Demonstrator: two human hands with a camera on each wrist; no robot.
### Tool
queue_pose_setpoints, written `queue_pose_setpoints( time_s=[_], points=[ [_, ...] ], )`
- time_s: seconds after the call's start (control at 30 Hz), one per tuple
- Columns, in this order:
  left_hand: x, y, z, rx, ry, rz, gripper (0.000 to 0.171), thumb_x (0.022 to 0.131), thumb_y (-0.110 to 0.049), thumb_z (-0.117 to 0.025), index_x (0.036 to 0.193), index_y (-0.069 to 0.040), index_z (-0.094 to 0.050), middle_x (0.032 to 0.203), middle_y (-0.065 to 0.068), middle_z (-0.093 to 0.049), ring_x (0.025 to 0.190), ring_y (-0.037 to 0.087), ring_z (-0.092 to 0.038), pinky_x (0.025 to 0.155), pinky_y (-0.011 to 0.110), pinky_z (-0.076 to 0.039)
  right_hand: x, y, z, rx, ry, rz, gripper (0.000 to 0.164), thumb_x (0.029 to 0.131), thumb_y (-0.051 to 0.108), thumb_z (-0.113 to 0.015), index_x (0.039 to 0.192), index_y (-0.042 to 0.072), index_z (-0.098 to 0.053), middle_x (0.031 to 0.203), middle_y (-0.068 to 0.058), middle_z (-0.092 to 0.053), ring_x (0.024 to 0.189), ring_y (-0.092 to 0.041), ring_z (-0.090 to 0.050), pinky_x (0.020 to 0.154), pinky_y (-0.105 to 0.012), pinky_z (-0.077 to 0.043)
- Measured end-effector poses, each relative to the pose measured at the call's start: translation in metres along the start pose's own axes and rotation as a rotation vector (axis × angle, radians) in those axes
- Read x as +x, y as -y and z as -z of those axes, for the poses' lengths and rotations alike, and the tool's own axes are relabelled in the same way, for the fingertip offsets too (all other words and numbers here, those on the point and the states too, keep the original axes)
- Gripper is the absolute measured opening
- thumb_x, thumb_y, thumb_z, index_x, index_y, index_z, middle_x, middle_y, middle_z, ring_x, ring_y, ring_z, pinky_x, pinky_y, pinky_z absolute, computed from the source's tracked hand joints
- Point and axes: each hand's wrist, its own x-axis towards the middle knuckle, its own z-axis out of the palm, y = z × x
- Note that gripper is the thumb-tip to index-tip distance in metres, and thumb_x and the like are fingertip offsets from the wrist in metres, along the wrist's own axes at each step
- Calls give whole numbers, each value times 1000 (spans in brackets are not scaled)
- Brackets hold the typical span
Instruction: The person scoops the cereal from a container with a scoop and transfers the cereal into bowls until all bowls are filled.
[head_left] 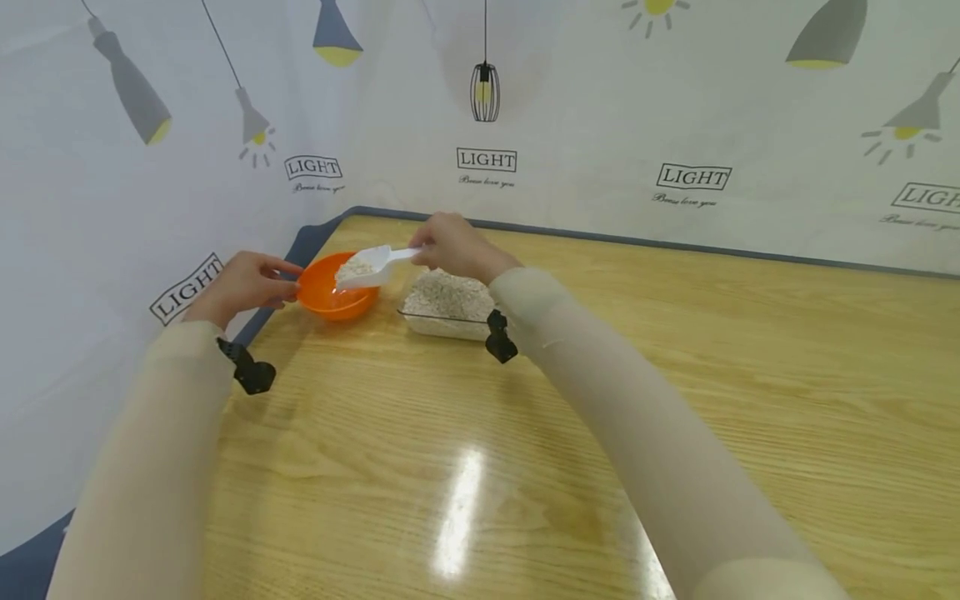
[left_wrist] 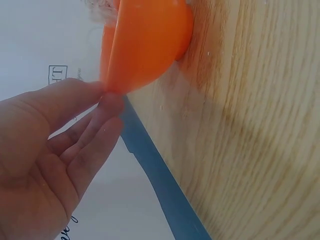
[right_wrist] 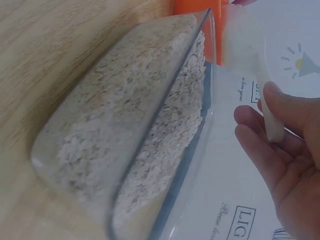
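My right hand (head_left: 454, 244) holds a white plastic scoop (head_left: 379, 265) by its handle, the thumb and fingers pinching it in the right wrist view. Pale oat flakes (head_left: 356, 268) lie in the scoop, which is over the orange bowl (head_left: 335, 305). With thumb and fingertips, my left hand (head_left: 247, 285) pinches the bowl's left rim; the left wrist view shows this grip on the orange wall (left_wrist: 150, 45). Under my right hand stands a clear rectangular container (right_wrist: 120, 115) heaped with oat flakes (right_wrist: 165, 135). The bowl's inside is partly hidden by the scoop.
The wooden table (head_left: 360, 467) extends to the right and toward me. White sheeting (head_left: 585, 117) with printed lamps stands behind and to the left, along the table's dark blue edge (head_left: 637, 239). A black wrist camera (head_left: 501, 337) overlaps the container's right end.
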Motion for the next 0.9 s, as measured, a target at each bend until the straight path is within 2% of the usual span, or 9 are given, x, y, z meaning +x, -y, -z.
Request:
queue_pose_setpoints(
  time_s=[0.23, 0.43, 0.9],
  points=[
    [-2, -2, 1, -11, -7, -14, 42, 87, -12, -60, 124, 7, -52, 96, 16, -64, 92, 33, -61, 78, 40, -50, 5, 15, -1, -139, -11, 2, 24, 87, 12, -64, 108, 3, -67, 104, -8, -64, 96, -19, -56, 84, -27, -44],
    [-1, -1, 0, -10, -9, -12, 42, 87, -12, -61, 123, 7, -53, 93, 14, -65, 91, 32, -61, 77, 40, -51, 6, 23, -3, -202, -19, 30, 24, 86, 12, -65, 109, 5, -67, 105, -7, -64, 97, -19, -56, 86, -27, -43],
    [0, 0, 0, -3, -22, -9, 40, 87, -10, -60, 122, 7, -53, 96, 18, -63, 94, 35, -61, 77, 40, -51, 7, 31, -8, -269, -44, 67, 30, 83, 10, -67, 113, 7, -65, 110, -4, -62, 104, -19, -53, 95, -27, -37]
  ],
)
